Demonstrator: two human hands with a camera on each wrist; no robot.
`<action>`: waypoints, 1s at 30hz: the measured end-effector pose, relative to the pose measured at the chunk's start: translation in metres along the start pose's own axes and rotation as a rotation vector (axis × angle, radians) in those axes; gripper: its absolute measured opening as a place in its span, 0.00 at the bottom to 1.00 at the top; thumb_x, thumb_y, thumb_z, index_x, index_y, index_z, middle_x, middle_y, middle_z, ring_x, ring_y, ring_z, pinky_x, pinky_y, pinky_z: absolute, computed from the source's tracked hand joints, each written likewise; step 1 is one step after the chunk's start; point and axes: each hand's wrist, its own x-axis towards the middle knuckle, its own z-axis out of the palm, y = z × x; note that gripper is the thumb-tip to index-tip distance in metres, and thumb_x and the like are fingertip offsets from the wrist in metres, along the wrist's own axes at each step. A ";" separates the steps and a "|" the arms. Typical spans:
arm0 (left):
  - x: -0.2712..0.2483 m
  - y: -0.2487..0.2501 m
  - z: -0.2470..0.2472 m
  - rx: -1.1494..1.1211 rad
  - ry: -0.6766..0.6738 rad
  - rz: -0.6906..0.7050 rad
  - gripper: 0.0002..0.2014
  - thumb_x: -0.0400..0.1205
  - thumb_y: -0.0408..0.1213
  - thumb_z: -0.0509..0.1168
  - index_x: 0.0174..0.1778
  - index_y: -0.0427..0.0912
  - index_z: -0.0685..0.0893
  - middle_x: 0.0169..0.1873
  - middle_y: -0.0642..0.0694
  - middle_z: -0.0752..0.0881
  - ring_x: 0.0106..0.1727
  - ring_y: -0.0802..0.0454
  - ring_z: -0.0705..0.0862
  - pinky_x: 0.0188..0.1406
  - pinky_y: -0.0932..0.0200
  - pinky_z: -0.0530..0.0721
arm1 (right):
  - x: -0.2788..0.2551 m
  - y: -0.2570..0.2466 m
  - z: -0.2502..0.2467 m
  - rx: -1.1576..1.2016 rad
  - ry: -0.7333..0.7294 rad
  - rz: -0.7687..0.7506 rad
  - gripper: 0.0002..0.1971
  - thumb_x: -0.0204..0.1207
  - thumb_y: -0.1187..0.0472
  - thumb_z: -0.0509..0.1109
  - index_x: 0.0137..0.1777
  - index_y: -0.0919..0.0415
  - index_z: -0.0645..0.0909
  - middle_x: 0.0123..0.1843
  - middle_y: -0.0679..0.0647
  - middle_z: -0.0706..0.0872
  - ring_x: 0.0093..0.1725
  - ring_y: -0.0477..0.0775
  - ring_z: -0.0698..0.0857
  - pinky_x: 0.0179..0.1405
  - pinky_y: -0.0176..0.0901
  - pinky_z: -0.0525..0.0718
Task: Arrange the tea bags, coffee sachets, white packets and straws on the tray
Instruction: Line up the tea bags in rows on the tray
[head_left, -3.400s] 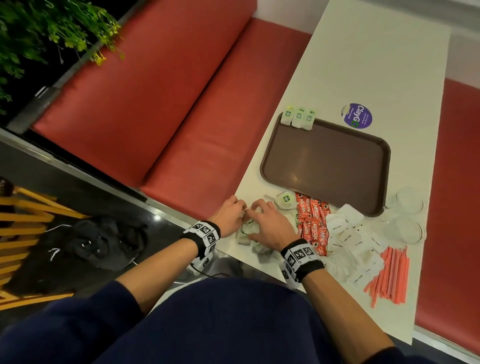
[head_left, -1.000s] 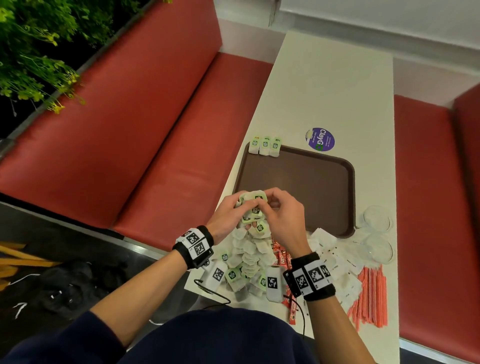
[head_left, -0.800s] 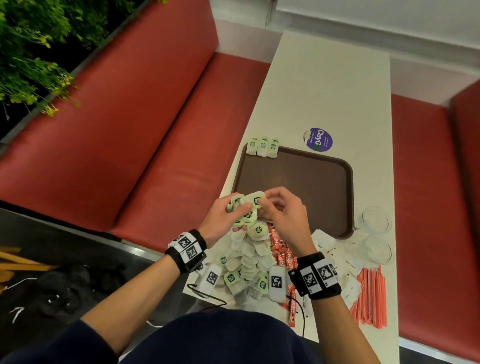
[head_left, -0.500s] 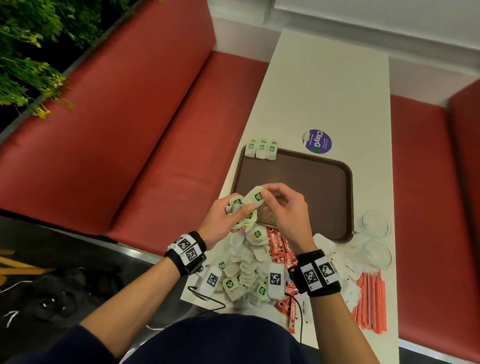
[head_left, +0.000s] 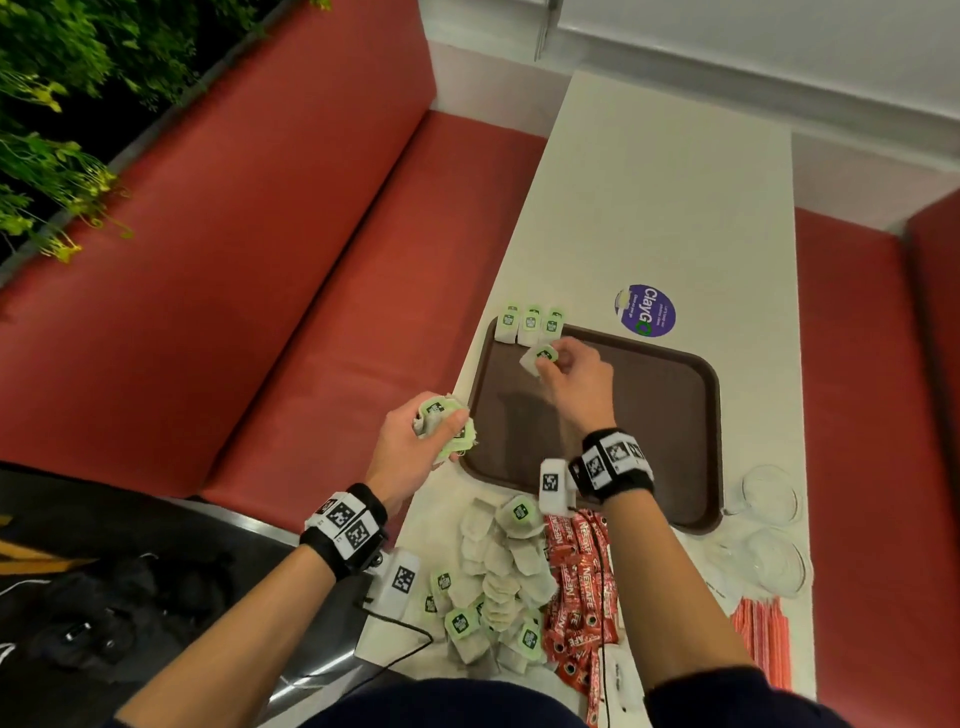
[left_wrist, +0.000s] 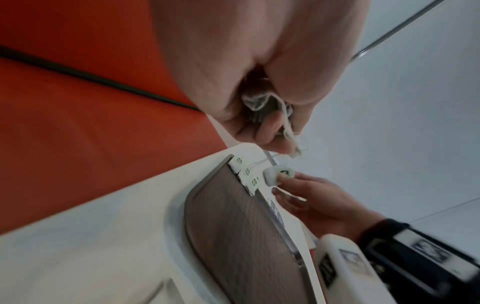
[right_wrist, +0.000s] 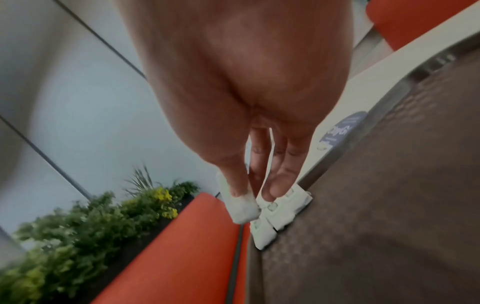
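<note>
A brown tray (head_left: 649, 431) lies on the white table. Three tea bags (head_left: 531, 323) stand in a row on its far left rim. My right hand (head_left: 566, 379) pinches a single tea bag (head_left: 540, 358) just in front of that row, over the tray's far left corner. In the right wrist view the held tea bag (right_wrist: 240, 207) hangs next to the row (right_wrist: 280, 211). My left hand (head_left: 415, 441) grips a bunch of tea bags (head_left: 447, 428) at the tray's near left edge. A heap of tea bags (head_left: 498, 577), red coffee sachets (head_left: 579, 587), white packets (head_left: 722, 571) and orange straws (head_left: 763, 639) lie near me.
Two clear glass cups (head_left: 771, 519) stand right of the tray's near corner. A purple round sticker (head_left: 647, 310) is beyond the tray. Red benches (head_left: 311, 291) flank the table on both sides. A black cable (head_left: 395, 639) hangs over the table's near edge.
My right hand took one tea bag from the bunch and carried it forward to the tray's far left corner. My left hand stayed near the tray's near left edge with the bunch.
</note>
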 end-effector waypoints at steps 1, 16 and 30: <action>0.002 0.000 -0.004 0.007 0.006 -0.006 0.06 0.87 0.39 0.77 0.55 0.40 0.91 0.41 0.40 0.92 0.38 0.47 0.91 0.36 0.50 0.90 | 0.015 0.003 0.010 -0.042 -0.031 0.009 0.10 0.85 0.56 0.78 0.63 0.55 0.90 0.52 0.52 0.95 0.56 0.55 0.92 0.65 0.45 0.86; 0.025 0.014 -0.019 0.027 0.003 0.017 0.07 0.87 0.38 0.76 0.55 0.38 0.91 0.43 0.37 0.92 0.43 0.47 0.93 0.37 0.49 0.92 | 0.109 0.005 0.085 -0.194 -0.107 0.086 0.12 0.85 0.64 0.78 0.67 0.59 0.88 0.58 0.60 0.91 0.56 0.59 0.86 0.60 0.51 0.86; 0.021 0.021 -0.013 0.041 -0.042 -0.001 0.09 0.85 0.40 0.79 0.51 0.38 0.90 0.38 0.41 0.92 0.38 0.44 0.92 0.39 0.43 0.90 | 0.053 -0.029 0.056 0.035 0.112 -0.040 0.07 0.87 0.52 0.74 0.57 0.54 0.86 0.53 0.46 0.91 0.46 0.44 0.87 0.55 0.46 0.84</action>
